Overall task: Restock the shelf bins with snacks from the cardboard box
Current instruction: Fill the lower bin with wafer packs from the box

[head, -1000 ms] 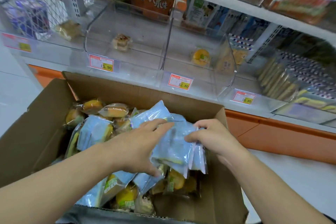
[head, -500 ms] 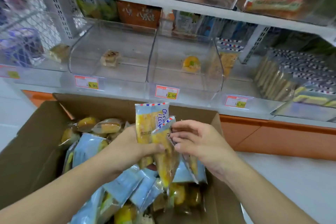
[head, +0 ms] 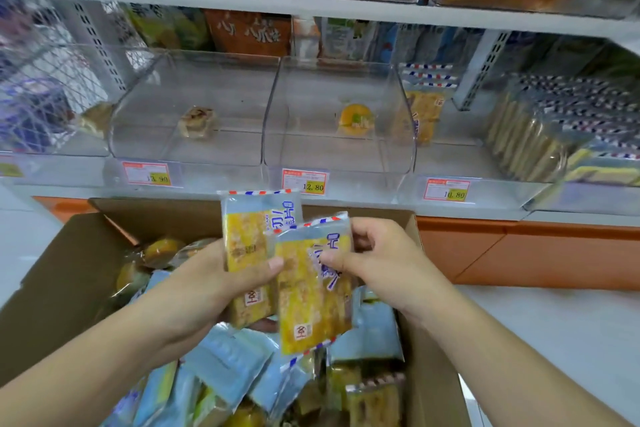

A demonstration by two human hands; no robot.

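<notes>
Head view: both forearms reach forward over the open cardboard box [head: 52, 274], meeting above its middle. The left hand [head: 207, 288] is turned palm inward, fingers curled behind an upright yellow snack packet [head: 249, 246] and thumb pressed across its front, so it grips that packet. The right hand [head: 377, 260] comes in from the other side, thumb on the printed face of a second yellow packet [head: 311, 295] and fingers wrapped behind its upper edge, pinching it; this packet overlaps the first and hangs slightly lower. Both packets are held above the box, in front of the shelf's price labels. Below them the box holds a loose heap of pale blue wrappers [head: 228, 367] and round yellow cakes [head: 159, 250]. On the shelf behind, two clear bins stand side by side: the left bin [head: 145, 107] holds one brownish pastry [head: 196, 121], the right bin [head: 405, 121] one orange cake [head: 355, 120] (each bin's floor is otherwise bare).
</notes>
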